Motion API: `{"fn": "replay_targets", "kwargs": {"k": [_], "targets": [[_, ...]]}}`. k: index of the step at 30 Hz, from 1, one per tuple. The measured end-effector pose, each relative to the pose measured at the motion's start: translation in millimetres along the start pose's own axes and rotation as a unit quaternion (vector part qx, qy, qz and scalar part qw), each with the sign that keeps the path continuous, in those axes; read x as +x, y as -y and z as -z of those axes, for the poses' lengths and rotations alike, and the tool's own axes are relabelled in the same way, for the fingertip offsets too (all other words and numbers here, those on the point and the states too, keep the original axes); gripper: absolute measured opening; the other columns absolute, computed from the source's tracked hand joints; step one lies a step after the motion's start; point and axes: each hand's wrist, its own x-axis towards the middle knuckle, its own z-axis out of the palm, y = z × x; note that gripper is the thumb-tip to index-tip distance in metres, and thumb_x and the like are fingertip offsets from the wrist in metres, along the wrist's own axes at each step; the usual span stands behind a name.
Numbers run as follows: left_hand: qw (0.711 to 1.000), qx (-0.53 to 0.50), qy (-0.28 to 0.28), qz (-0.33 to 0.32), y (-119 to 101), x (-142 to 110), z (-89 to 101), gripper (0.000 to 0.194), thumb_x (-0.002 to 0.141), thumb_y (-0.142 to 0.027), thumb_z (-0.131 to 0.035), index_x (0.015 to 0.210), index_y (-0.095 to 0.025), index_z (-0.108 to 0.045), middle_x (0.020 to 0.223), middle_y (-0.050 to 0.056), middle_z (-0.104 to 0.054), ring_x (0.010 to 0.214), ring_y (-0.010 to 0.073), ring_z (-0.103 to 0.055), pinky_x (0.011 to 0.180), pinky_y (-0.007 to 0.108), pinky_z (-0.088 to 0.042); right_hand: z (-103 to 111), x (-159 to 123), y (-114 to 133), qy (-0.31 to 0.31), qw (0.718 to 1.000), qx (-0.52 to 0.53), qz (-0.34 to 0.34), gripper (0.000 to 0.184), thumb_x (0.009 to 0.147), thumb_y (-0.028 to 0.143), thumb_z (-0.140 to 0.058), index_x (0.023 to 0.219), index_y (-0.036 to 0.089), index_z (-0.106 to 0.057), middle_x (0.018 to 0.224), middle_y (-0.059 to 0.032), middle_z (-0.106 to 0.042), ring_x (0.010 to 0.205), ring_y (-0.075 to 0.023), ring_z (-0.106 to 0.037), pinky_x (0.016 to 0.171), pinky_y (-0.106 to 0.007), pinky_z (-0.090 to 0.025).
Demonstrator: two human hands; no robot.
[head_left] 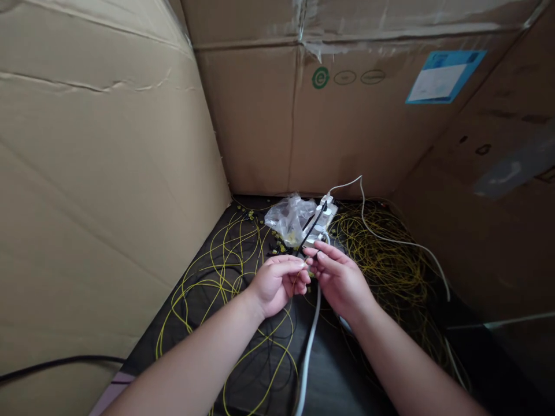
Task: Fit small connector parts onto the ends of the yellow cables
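Observation:
My left hand is closed in a pinch on the end of a thin yellow wire, which trails down below the fingers. Close against it, my right hand pinches a small black piece, too small to make out. The fingertips of both hands nearly meet. Just beyond them lie a white power strip with a black cord and a crumpled clear plastic bag. Small yellow and black bits are scattered beside the bag.
Loose yellow wire spreads over the dark surface at left; a dense tangle of yellow wire lies at right. A thick white cable runs toward me. Cardboard walls enclose the left, back and right. A black cable enters at lower left.

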Motion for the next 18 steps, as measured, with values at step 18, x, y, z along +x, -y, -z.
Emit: {"fn": "replay_targets", "kwargs": {"k": [18], "targets": [[1.000, 0.030, 0.008, 0.001, -1.8, 3.2, 5.0, 0.008, 0.070, -0.017, -0.060, 0.070, -0.009, -0.063, 0.058, 0.004, -0.059, 0.047, 0.0091, -0.051, 0.048, 0.023, -0.038, -1.6, -1.0, -1.6, 0.010, 1.000, 0.018, 0.009, 0.023, 0.067, 0.018, -0.071, 0.089, 0.014, -0.065, 0.082, -0.0072, -0.066, 0.062, -0.0094, -0.060, 0.061, -0.022, -0.051]]}}
